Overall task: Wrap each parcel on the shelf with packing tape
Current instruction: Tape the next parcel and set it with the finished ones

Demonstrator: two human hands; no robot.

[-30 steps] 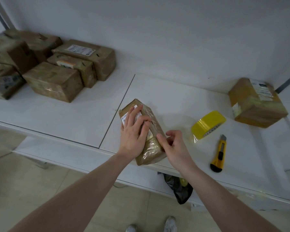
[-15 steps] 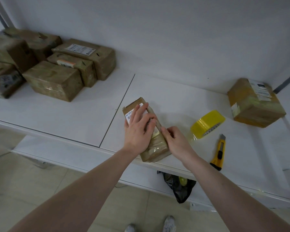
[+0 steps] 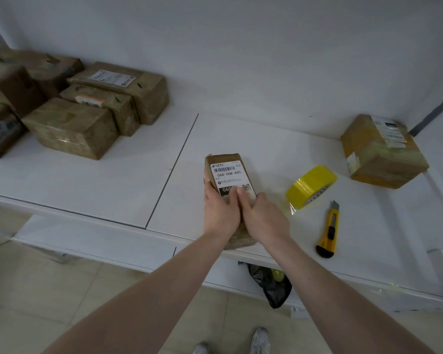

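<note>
At the shelf's [image 3: 92, 175] front edge, centre frame, a person's left hand [image 3: 220, 213] and right hand [image 3: 264, 217] lie side by side on a labelled parcel [image 3: 229, 172], fingers flat and pressing, apparently to smooth tape down. A second ago the parcel lay angled with the right hand at its side; it now points straight back. Right of it wait a yellow tape roll [image 3: 311, 186] and utility knife [image 3: 327, 231]. Beyond sit a lone box [image 3: 384, 152], right, and stacked parcels [image 3: 69, 123], upper left.
</note>
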